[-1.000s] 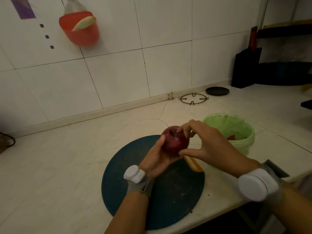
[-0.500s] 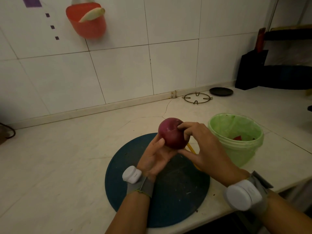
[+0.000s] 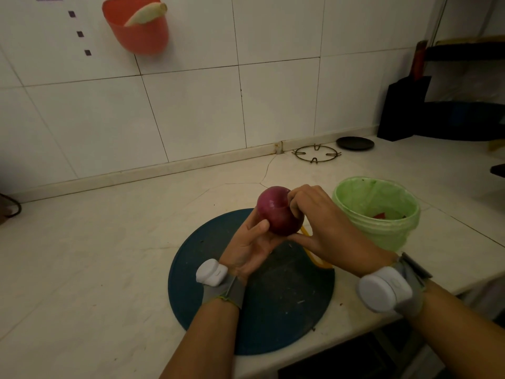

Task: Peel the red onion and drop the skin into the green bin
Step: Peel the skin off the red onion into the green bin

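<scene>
1. Far left edge: a dark loop of cable (image 3: 12, 207) lies on the pale counter (image 3: 95, 255).
2. Upper left, on the white tiled wall (image 3: 191, 105): a red plastic cup (image 3: 138, 28) hangs there, a pale wedge-shaped piece leaning over its rim.
3. Centre, near the counter's front edge: a round dark blue cutting board (image 3: 287, 305), its surface scratched and speckled with small pale flecks.
4. Left hand (image 3: 250, 246), palm up above the board, fingers curled under and around the lower side of the red onion (image 3: 278, 212); thumb pressed to its left side. A grey strap with a white device sits on this wrist.
5. The onion is held in the air over the far part of the board, between both hands, just left of the bin. Its top shows a shallow hollow; the surface is glossy purple-red.
6. Right hand (image 3: 325, 222): fingertips bunched tight against the upper right of the onion, thumb touching its underside. Whether a flap of skin is pinched, cannot tell. Same strap and white device on this wrist.
7. A yellow handle (image 3: 318, 259) shows on the board beneath the right hand, mostly hidden.
8. Right: green bin (image 3: 382, 233) with a green liner, on the counter just beside the board; red scraps lie inside.
9. Behind, by the wall: a wire ring stand (image 3: 315, 154), then a dark flat dish (image 3: 355, 143).
</scene>
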`<state>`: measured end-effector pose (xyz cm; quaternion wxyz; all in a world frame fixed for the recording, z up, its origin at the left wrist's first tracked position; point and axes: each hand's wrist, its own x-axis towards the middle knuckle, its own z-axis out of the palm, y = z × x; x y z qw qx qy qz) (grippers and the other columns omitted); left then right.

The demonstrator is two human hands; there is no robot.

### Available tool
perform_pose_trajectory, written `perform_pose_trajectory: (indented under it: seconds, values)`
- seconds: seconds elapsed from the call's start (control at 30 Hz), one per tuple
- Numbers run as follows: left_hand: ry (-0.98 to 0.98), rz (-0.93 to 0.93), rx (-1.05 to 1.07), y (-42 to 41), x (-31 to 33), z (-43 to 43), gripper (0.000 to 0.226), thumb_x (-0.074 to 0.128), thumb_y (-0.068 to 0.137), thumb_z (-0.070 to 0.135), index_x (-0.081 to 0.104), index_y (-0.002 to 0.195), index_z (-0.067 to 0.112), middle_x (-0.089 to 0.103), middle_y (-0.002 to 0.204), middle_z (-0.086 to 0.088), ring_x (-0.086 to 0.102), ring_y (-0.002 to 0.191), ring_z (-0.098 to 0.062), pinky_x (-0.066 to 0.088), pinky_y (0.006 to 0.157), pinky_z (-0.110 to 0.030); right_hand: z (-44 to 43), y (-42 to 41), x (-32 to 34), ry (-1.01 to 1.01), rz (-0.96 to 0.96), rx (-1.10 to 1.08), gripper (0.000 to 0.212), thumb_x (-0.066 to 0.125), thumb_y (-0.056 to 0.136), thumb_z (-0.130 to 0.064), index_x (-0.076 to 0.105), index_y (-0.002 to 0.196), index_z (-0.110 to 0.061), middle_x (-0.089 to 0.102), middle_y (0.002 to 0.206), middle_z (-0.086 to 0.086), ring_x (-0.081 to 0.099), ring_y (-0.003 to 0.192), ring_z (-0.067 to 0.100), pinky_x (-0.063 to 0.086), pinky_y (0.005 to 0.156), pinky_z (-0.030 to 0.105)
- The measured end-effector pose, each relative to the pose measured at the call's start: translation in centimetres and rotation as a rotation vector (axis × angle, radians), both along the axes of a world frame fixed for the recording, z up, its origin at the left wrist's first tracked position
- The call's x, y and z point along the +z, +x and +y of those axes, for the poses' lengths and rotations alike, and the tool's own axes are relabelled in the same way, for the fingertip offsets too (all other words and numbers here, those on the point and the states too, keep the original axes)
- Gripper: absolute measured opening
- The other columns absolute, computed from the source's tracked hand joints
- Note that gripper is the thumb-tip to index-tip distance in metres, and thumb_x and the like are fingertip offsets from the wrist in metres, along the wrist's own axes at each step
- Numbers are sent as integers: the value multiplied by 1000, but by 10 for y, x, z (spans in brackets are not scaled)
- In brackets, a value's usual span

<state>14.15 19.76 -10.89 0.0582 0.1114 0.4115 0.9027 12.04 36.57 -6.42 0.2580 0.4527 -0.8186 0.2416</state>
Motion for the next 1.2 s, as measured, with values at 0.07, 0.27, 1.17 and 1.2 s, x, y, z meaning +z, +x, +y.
perform_pose_trajectory:
  seconds: [0.07, 0.27, 1.17, 1.2]
  values:
    - [-7, -5, -6, 0, 0, 0, 89, 89, 56, 21, 46, 133, 11, 56, 127, -20, 59, 113, -36, 54, 84, -42, 0, 0, 2, 27, -7, 0, 50, 82, 63, -18, 39, 88, -22, 47, 99, -2, 38, 87, 9, 37, 71, 18]
    - [15, -16, -31, -1, -3, -1, 84, 89, 57, 19, 49, 131, 13, 57, 127, -20, 56, 117, -38, 53, 87, -43, 9, 0, 25, 71, -143, 62, 21, 66, 83, -18, 53, 99, -17, 47, 97, -10, 44, 84, 6, 35, 72, 10]
    - [49, -19, -18, -3, -2, 6, 105, 91, 51, 14, 36, 140, 12, 49, 132, -22, 56, 117, -36, 50, 94, -48, 1, -2, 4, -300, -486, 13, 33, 62, 87, -20, 60, 119, -28, 48, 105, -8, 50, 96, 0, 41, 86, 9]
    - [66, -20, -38, -3, -2, 6, 103, 92, 50, 14, 39, 138, 11, 52, 130, -21, 57, 115, -37, 51, 91, -47, 3, -3, 5, -359, -560, 47, 31, 64, 85, -19, 63, 114, -30, 51, 104, -8, 52, 95, 0, 44, 86, 11]
